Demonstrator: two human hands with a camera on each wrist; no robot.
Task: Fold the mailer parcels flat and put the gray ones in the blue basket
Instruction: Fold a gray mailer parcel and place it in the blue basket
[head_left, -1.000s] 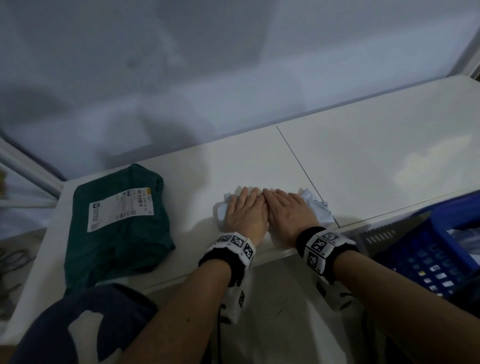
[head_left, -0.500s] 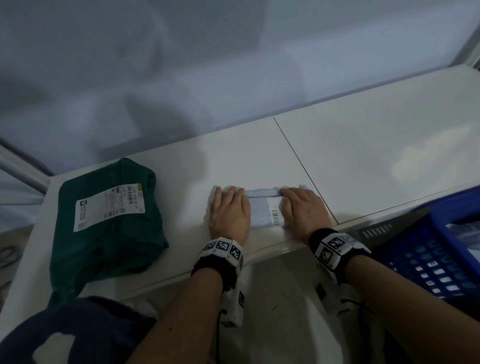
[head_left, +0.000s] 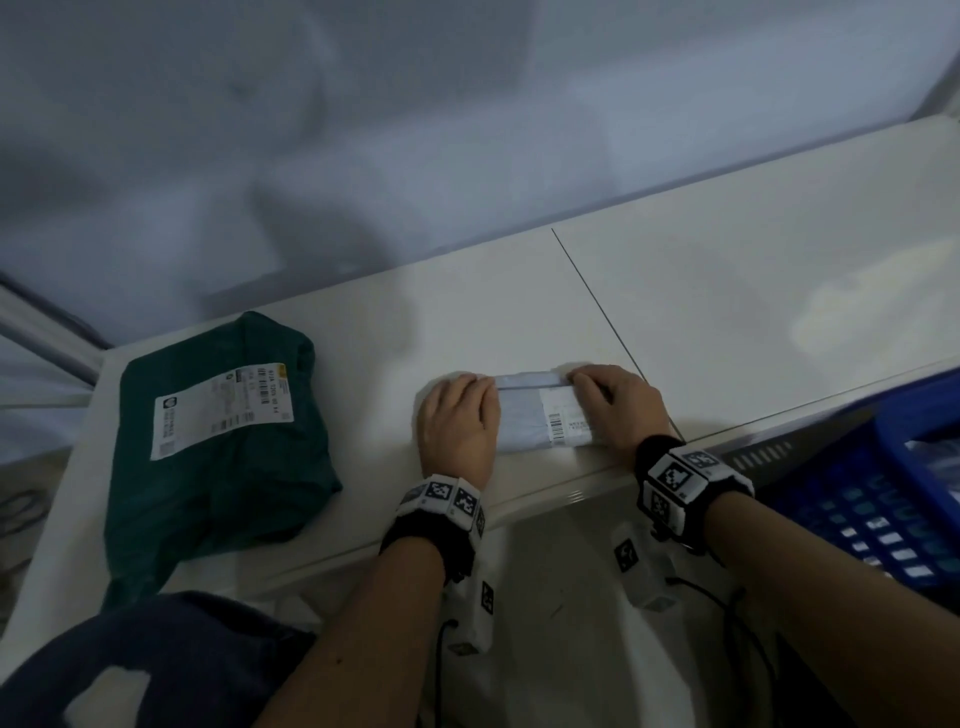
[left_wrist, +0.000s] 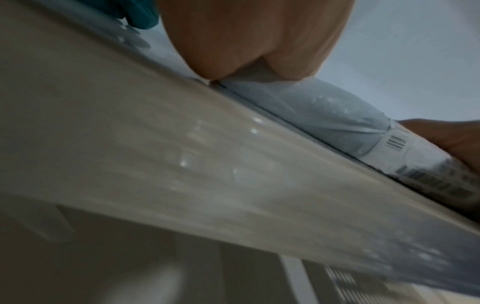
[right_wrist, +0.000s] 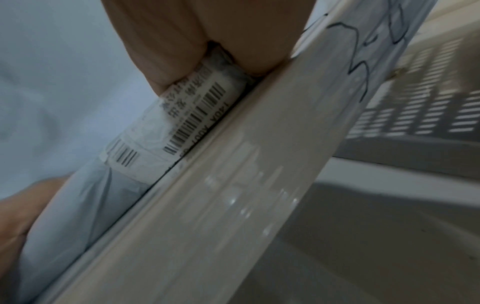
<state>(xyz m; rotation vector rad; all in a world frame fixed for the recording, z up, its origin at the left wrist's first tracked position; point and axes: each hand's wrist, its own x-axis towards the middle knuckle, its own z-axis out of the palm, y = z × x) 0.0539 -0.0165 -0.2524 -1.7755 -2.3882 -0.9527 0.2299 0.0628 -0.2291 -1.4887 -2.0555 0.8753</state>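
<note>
A gray mailer (head_left: 524, 415), folded into a flat strip with a white barcode label at its right end, lies on the white table (head_left: 727, 312) close to the front edge. My left hand (head_left: 457, 415) presses flat on its left end. My right hand (head_left: 618, 405) presses on the right end, beside the label. The left wrist view shows the left hand (left_wrist: 246, 37) bearing down on the gray mailer (left_wrist: 324, 115). In the right wrist view, the right hand (right_wrist: 182, 30) pushes the labelled end of the gray mailer (right_wrist: 85, 195) down. The blue basket (head_left: 883, 441) stands below the table edge at right.
A dark green parcel (head_left: 218, 431) with a white shipping label lies on the table's left part. A seam runs across the tabletop just right of my right hand. Something pale lies in the basket. A wall stands behind the table.
My hands have slid apart from the middle of the mailer to its two ends, uncovering the folded strip and its label. The green parcel has not moved.
</note>
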